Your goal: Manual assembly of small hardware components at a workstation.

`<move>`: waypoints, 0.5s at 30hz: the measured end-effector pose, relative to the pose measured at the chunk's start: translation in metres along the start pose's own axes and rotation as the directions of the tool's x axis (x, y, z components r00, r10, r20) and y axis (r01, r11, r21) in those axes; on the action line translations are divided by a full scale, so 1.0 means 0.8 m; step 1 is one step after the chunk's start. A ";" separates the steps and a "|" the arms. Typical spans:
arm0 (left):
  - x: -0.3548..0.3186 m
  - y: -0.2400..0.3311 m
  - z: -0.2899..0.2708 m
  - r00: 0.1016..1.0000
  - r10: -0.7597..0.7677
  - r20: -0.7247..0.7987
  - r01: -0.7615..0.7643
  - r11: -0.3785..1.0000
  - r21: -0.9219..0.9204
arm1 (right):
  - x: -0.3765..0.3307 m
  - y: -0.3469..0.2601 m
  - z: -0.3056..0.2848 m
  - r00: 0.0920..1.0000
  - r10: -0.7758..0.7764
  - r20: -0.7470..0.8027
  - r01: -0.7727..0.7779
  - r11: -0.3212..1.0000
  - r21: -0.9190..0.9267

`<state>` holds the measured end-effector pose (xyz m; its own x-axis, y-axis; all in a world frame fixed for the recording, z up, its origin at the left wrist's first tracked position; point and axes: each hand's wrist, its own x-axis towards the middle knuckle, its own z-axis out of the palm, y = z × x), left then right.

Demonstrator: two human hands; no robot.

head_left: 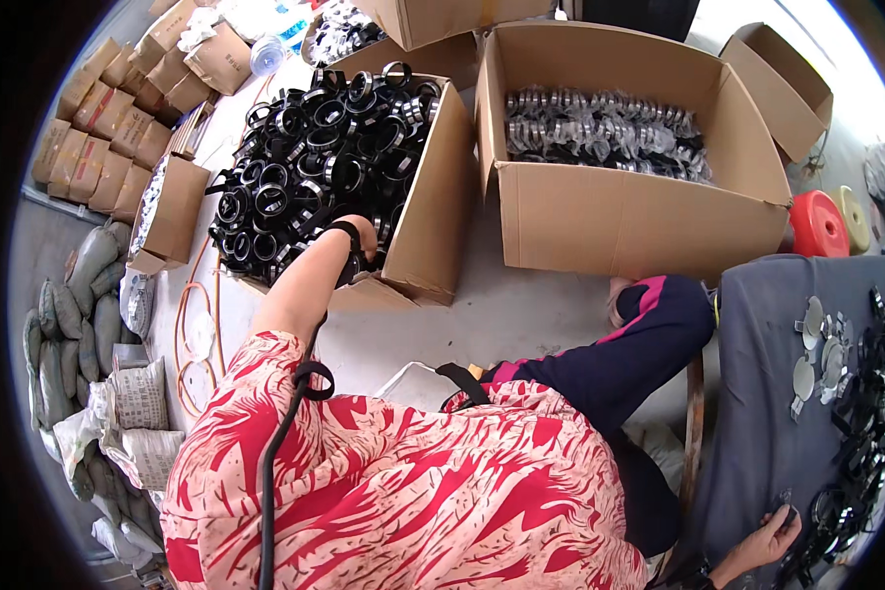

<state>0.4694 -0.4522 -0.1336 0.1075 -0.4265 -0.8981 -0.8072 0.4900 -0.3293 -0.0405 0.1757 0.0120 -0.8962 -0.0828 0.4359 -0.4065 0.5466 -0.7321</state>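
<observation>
My left hand (357, 239), with a black strap around the wrist, reaches down into an open cardboard box (433, 206) heaped with black ring-shaped parts (315, 157). Its fingers are buried among the rings at the box's near corner, so its grip is hidden. My right hand (769, 539) rests at the lower right on a grey cloth-covered table (757, 393), fingers spread. It lies beside a string of black rings (870, 433) along the table's right side. A few flat silver discs (808, 324) lie further up the table.
A larger open carton (600, 216) to the right holds clear-wrapped silver and black rings (600, 133). Small stacked cartons (108, 128) and grey sacks (74, 295) line the left. An orange cable (192, 315) loops on the floor. A red stool (818, 224) stands at the right.
</observation>
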 end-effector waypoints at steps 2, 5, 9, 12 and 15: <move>-0.011 -0.006 0.008 0.984 -0.088 0.153 0.081 0.996 0.046 | -0.001 0.004 0.001 0.999 0.027 0.019 -0.027 1.000 0.010; -0.014 -0.009 0.003 0.973 -0.151 0.176 0.125 0.981 0.149 | -0.006 0.016 -0.001 0.998 -0.048 0.043 0.046 0.998 0.045; 0.030 -0.053 0.015 0.900 0.007 0.437 -0.024 0.999 0.033 | -0.012 0.021 0.006 0.999 0.004 0.042 -0.009 0.993 0.116; 0.016 -0.016 0.010 0.863 -0.385 0.327 0.358 0.923 0.144 | -0.021 0.025 0.007 1.000 0.014 -0.001 -0.014 0.999 0.047; 0.020 -0.040 0.043 0.917 -0.304 0.258 0.247 0.941 0.233 | -0.032 0.024 0.021 0.996 0.082 -0.047 -0.079 0.994 0.070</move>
<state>0.5174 -0.4488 -0.1477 0.4941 -0.3438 -0.7985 -0.5976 0.5328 -0.5992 -0.0285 0.1746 -0.0221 -0.9172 0.0012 0.3984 -0.3464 0.4913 -0.7991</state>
